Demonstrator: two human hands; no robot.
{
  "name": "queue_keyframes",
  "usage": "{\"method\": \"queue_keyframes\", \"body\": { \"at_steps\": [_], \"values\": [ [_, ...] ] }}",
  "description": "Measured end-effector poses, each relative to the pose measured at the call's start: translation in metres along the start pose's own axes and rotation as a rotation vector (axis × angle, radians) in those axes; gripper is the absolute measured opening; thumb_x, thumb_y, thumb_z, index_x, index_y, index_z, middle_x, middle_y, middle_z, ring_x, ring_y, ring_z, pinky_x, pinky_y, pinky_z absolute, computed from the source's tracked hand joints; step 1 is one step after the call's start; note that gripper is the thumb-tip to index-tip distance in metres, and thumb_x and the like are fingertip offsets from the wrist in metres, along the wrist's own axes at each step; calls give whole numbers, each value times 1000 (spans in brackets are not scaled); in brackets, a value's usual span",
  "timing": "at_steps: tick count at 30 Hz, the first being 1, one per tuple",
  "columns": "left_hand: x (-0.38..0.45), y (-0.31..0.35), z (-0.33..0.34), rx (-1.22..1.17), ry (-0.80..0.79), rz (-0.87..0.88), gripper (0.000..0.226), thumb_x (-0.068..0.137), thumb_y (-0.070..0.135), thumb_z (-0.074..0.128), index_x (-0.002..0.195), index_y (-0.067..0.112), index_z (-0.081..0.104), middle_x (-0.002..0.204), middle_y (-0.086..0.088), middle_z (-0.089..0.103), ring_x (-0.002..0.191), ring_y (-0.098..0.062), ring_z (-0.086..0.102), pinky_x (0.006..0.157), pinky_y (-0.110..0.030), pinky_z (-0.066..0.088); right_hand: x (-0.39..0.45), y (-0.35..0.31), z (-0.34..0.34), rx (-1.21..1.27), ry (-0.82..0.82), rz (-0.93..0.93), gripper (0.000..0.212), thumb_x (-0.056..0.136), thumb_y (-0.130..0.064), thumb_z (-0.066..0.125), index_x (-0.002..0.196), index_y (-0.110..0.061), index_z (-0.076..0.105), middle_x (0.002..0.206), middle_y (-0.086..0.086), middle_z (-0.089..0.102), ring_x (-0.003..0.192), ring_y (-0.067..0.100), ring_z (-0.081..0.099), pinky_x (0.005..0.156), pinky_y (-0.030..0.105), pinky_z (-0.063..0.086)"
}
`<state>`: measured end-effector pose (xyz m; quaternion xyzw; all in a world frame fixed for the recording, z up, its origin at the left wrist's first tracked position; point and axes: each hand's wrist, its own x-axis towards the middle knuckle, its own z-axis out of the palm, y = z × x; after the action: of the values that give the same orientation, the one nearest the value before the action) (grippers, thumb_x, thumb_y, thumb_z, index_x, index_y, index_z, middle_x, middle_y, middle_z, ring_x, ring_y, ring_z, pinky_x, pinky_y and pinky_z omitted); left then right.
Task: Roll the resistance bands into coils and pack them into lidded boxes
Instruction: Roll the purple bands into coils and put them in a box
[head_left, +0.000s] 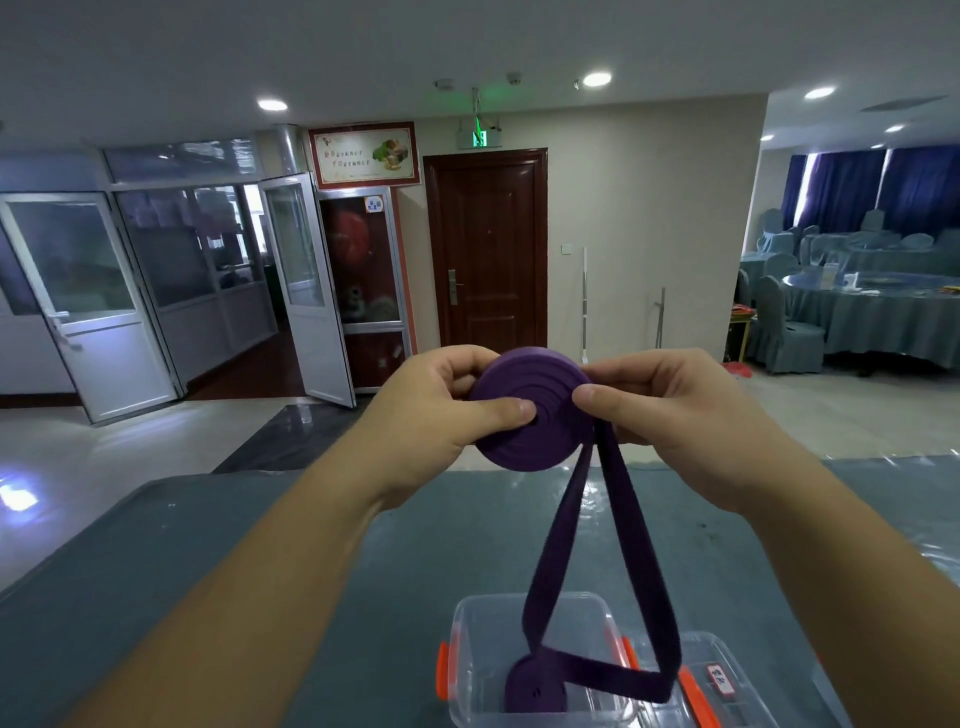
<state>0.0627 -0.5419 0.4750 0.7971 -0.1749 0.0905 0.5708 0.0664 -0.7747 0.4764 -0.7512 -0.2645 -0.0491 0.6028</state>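
Above our grey-covered bench (208, 545), we pinch the flat purple rubber band coil (530, 410) between left hand (441, 410) and right hand (670, 410) fingers to keep it tight, its loose tail draping into the clear plastic box (470, 654).

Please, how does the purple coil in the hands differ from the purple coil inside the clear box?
The coil in the hands is held up in the air; the coil in the box rests inside the clear box. The held coil has a loose strap hanging down, not yet rolled up; the boxed coil looks complete. The held coil is pinched by the left hand and right hand; nothing grips the boxed one. Both are purple.
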Motion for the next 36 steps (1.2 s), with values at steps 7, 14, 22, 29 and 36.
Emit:
{"method": "queue_keyframes", "body": {
  "at_steps": [7, 14, 22, 29, 36],
  "values": [
    [-1, 4, -3, 79, -82, 8, 37, 80, 19, 88, 113, 28, 76, 107, 0, 79, 101, -23, 76, 89, -44, 64, -2, -4, 2, -3, -11, -26, 18, 86, -20, 74, 103, -26, 79, 95, -2, 83, 91, 14, 79, 83, 23, 62],
    [-1, -1, 0, -27, -52, -2, 33, 84, 14, 84, 114, 22, 75, 107, -5, 80, 101, -25, 77, 92, -46, 62, -5, -6, -1, 24, -39, -9, 19, 88, -13, 72, 101, -24, 80, 94, 0, 83, 89, 15, 79, 75, 16, 59],
    [0, -1, 2, -119, -25, -11, 40, 79, 22, 83, 118, 19, 76, 109, -6, 80, 103, -25, 77, 93, -45, 62, -3, -3, 1, 66, 18, -5, 23, 84, -24, 73, 106, -22, 79, 96, 1, 83, 89, 14, 79, 76, 20, 61],
    [-1, -3, 2, -60, -78, -45, 37, 87, 11, 80, 122, 19, 71, 110, -7, 78, 103, -27, 76, 88, -44, 64, -3, -3, 1, 45, 23, 7, 21, 84, -17, 75, 104, -20, 79, 93, 2, 83, 87, 15, 79, 76, 21, 62],
    [-2, -6, 8, -143, 8, -38, 40, 80, 16, 84, 118, 19, 73, 109, -8, 79, 104, -27, 76, 95, -53, 61, -6, -6, -5, 23, -9, 36, 20, 88, -9, 73, 101, -23, 79, 92, 1, 83, 84, 14, 79, 74, 17, 60]
  ]
}}
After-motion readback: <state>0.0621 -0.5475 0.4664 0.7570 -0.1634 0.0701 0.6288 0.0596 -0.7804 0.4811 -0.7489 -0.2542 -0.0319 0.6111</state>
